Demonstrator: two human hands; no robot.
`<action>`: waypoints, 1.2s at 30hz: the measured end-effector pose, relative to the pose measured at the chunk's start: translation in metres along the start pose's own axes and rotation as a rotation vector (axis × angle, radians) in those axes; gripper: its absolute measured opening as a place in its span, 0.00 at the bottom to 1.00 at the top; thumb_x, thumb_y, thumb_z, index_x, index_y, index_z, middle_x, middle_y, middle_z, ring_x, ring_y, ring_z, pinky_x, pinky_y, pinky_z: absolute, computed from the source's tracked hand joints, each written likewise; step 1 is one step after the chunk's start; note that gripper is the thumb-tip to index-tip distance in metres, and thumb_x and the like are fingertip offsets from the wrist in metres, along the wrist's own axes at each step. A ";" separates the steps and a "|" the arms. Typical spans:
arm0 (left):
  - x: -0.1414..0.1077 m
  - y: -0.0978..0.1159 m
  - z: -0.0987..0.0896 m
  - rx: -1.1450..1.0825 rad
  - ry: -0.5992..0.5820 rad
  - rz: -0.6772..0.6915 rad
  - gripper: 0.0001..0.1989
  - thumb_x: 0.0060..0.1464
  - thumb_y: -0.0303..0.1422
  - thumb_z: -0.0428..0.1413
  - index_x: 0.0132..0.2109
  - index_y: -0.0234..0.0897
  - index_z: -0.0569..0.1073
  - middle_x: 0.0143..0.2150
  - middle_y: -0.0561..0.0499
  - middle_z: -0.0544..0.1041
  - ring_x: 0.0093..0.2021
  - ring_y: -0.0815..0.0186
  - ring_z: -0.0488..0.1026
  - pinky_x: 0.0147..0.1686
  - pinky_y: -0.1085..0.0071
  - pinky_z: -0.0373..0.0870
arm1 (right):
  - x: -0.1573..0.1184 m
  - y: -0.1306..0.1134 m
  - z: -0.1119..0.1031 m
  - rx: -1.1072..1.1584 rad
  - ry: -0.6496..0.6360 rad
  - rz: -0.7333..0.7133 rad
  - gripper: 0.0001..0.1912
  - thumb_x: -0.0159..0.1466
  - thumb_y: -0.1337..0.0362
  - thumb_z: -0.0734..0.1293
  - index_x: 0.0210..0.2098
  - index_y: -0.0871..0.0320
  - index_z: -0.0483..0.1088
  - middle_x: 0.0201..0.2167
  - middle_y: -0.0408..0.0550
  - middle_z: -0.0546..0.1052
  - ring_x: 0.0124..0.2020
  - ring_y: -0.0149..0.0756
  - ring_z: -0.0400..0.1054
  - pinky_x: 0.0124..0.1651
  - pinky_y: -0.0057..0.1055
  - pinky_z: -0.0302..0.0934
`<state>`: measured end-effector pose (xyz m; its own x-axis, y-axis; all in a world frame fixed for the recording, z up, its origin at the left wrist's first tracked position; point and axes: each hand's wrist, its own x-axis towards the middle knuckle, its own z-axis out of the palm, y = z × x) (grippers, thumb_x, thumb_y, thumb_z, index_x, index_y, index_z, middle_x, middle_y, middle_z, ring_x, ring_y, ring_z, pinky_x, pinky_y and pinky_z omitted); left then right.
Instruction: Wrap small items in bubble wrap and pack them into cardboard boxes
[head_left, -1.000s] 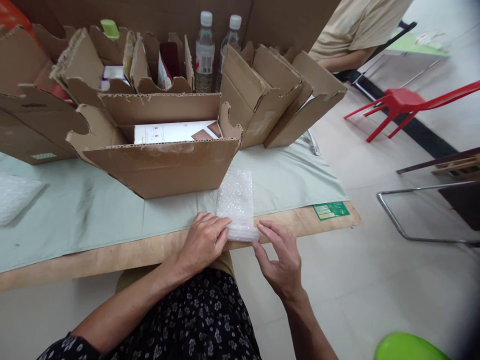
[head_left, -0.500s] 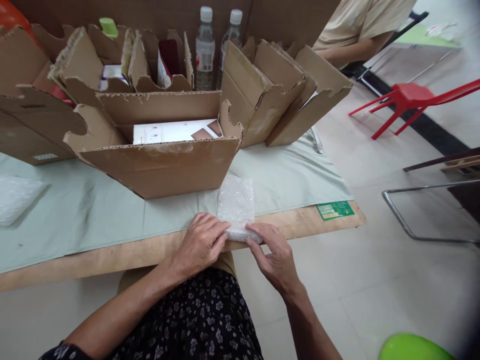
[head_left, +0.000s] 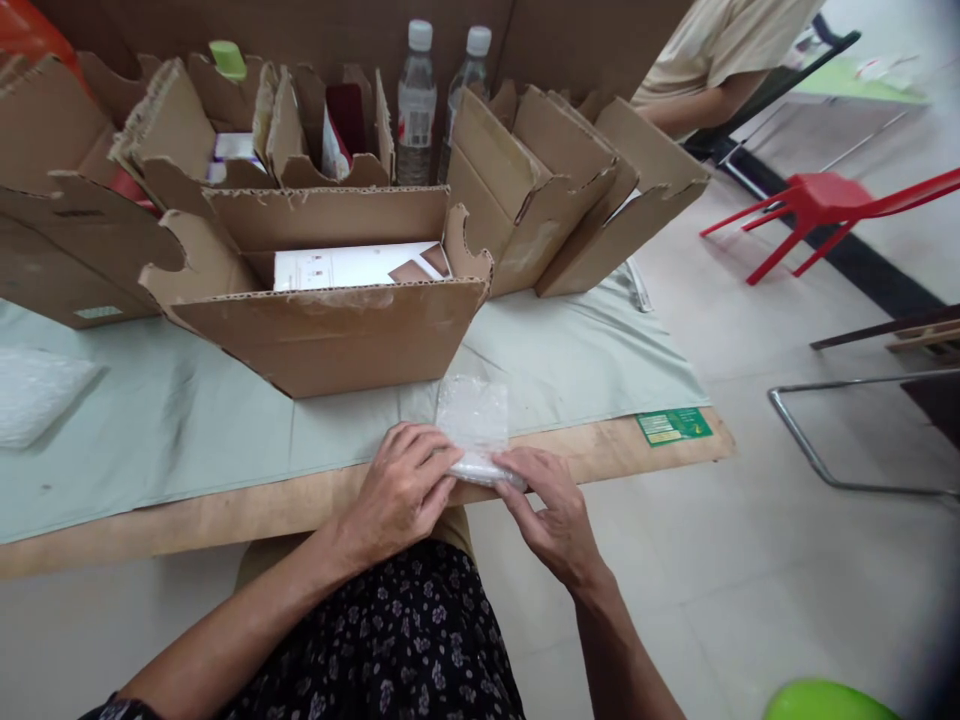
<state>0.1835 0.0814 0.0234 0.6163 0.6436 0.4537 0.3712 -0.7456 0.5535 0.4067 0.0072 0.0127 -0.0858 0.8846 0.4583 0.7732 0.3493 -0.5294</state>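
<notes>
A strip of bubble wrap lies at the table's front edge, its near end rolled or folded into a flat bundle. My left hand grips the left end of that bundle between thumb and fingers. At its right end, my right hand pinches it the same way. Whatever the wrap may enclose is hidden. Just behind it stands an open cardboard box holding a white carton with brown patches.
More cut cardboard boxes line the back, with two plastic bottles among them. Another piece of bubble wrap lies at left. A green card is near the right corner. A person's arm and a red chair are beyond.
The flat strip beyond the bundle has become shorter as both hands roll or fold the bubble wrap. Its far end has come nearer. The view has shifted slightly.
</notes>
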 end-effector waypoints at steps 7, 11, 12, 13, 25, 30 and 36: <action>0.013 -0.005 0.011 0.097 -0.048 -0.147 0.09 0.66 0.28 0.55 0.49 0.34 0.77 0.37 0.46 0.80 0.40 0.56 0.74 0.42 0.59 0.72 | -0.006 -0.003 -0.003 -0.132 0.083 -0.011 0.18 0.69 0.68 0.69 0.59 0.54 0.70 0.56 0.57 0.78 0.56 0.48 0.73 0.55 0.47 0.69; 0.011 -0.006 0.012 0.158 0.006 -0.167 0.09 0.66 0.30 0.55 0.51 0.34 0.77 0.42 0.43 0.80 0.42 0.55 0.75 0.44 0.57 0.73 | -0.006 0.004 0.007 -0.181 0.052 -0.010 0.17 0.70 0.68 0.67 0.58 0.53 0.71 0.54 0.55 0.79 0.54 0.47 0.75 0.52 0.46 0.70; 0.009 -0.005 0.011 0.148 0.022 -0.159 0.11 0.65 0.30 0.56 0.52 0.34 0.76 0.45 0.41 0.79 0.45 0.54 0.75 0.45 0.56 0.74 | -0.005 0.005 0.008 -0.175 0.063 0.003 0.17 0.71 0.69 0.67 0.58 0.53 0.72 0.54 0.55 0.79 0.54 0.47 0.75 0.52 0.45 0.70; 0.006 -0.005 0.010 0.134 0.034 -0.145 0.13 0.64 0.31 0.57 0.54 0.33 0.75 0.49 0.40 0.79 0.48 0.52 0.75 0.48 0.55 0.74 | -0.003 0.007 0.009 -0.159 0.073 0.014 0.16 0.71 0.69 0.67 0.58 0.53 0.72 0.53 0.54 0.80 0.53 0.46 0.75 0.52 0.45 0.70; 0.007 -0.005 0.006 -0.054 -0.046 -0.153 0.08 0.61 0.27 0.58 0.47 0.37 0.77 0.44 0.46 0.81 0.48 0.54 0.75 0.50 0.54 0.73 | -0.002 0.004 0.003 0.038 0.098 0.166 0.12 0.72 0.65 0.67 0.55 0.53 0.74 0.46 0.49 0.82 0.45 0.41 0.77 0.49 0.39 0.72; 0.009 -0.008 0.004 -0.019 -0.020 -0.267 0.07 0.61 0.29 0.57 0.44 0.35 0.79 0.46 0.43 0.80 0.47 0.53 0.74 0.50 0.53 0.73 | -0.011 0.010 0.004 0.010 0.167 0.189 0.17 0.71 0.62 0.68 0.59 0.51 0.72 0.55 0.52 0.79 0.58 0.46 0.73 0.61 0.47 0.69; 0.009 -0.013 0.010 0.076 -0.006 -0.276 0.07 0.60 0.30 0.57 0.43 0.35 0.79 0.57 0.39 0.77 0.57 0.49 0.72 0.58 0.50 0.71 | 0.000 0.010 0.010 -0.027 0.050 0.199 0.22 0.71 0.53 0.67 0.62 0.53 0.70 0.56 0.55 0.78 0.57 0.50 0.72 0.60 0.51 0.68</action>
<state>0.1914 0.0953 0.0133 0.4887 0.8233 0.2886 0.5767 -0.5531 0.6012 0.4077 0.0139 -0.0001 0.1013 0.9187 0.3816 0.7883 0.1598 -0.5941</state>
